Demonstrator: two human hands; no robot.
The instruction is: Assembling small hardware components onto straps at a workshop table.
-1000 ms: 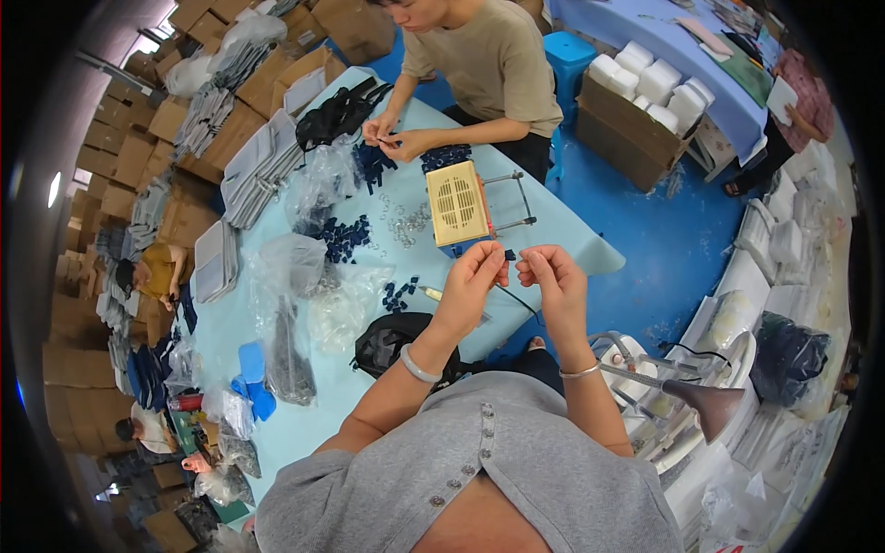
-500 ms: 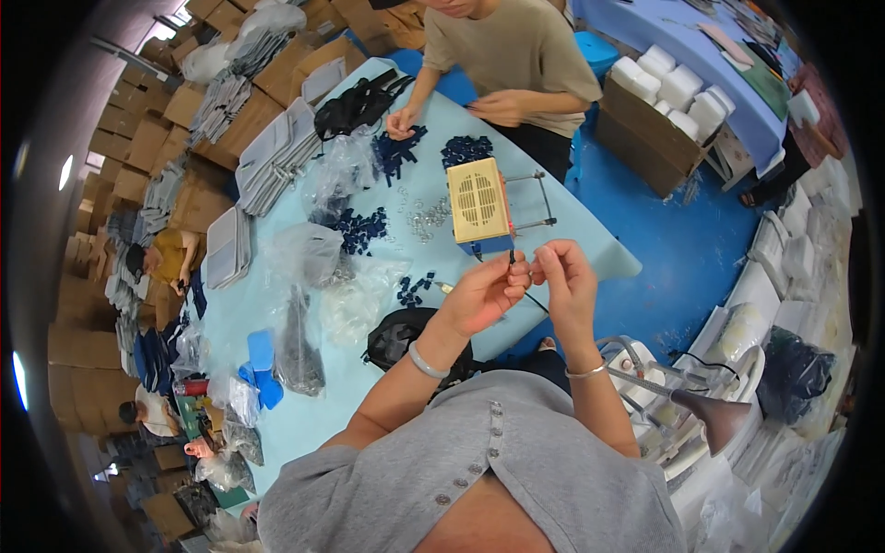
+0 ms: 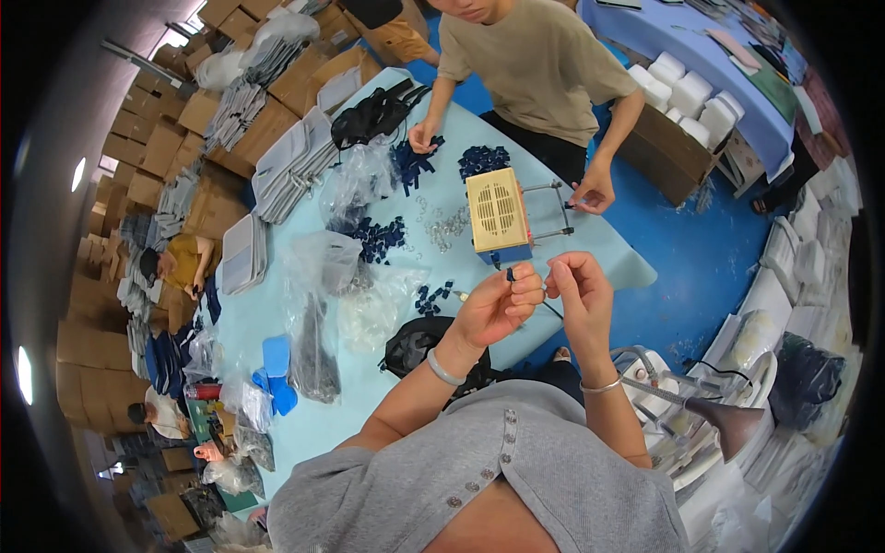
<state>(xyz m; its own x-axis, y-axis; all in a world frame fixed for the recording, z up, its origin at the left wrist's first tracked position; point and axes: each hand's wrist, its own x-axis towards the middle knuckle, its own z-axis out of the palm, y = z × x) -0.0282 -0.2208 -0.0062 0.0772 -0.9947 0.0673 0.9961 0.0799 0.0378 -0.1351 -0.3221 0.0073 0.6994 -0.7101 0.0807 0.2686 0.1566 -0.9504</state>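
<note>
My left hand [image 3: 501, 309] is closed, pinching a small dark blue fabric strip [image 3: 510, 275] between thumb and fingertips. Just right of it, my right hand [image 3: 583, 293] is raised with thumb and fingers pressed together; anything between them is too small to make out. A gap separates the two hands. Directly beyond them stands a cream and blue vented box [image 3: 498, 217] with metal rods [image 3: 564, 210] sticking out to its right. Small folded dark blue pieces [image 3: 433, 298] lie left of my left hand. Farther off are small shiny rings [image 3: 449, 229] and another dark blue pile [image 3: 484, 162].
Across the pale blue table [image 3: 295, 433], a co-worker's hand [image 3: 593, 192] is by the rods; the other [image 3: 423, 137] touches dark blue strips [image 3: 412, 166]. Plastic bags [image 3: 323, 263], a black bag [image 3: 415, 346] and stacked grey pieces [image 3: 288, 170] occupy the table. A lamp-like arm [image 3: 714, 419] stands right.
My hands have drawn apart, the dark blue strip staying in my left. The co-worker's hand has moved from the body out to the rods. The whole view has shifted slightly.
</note>
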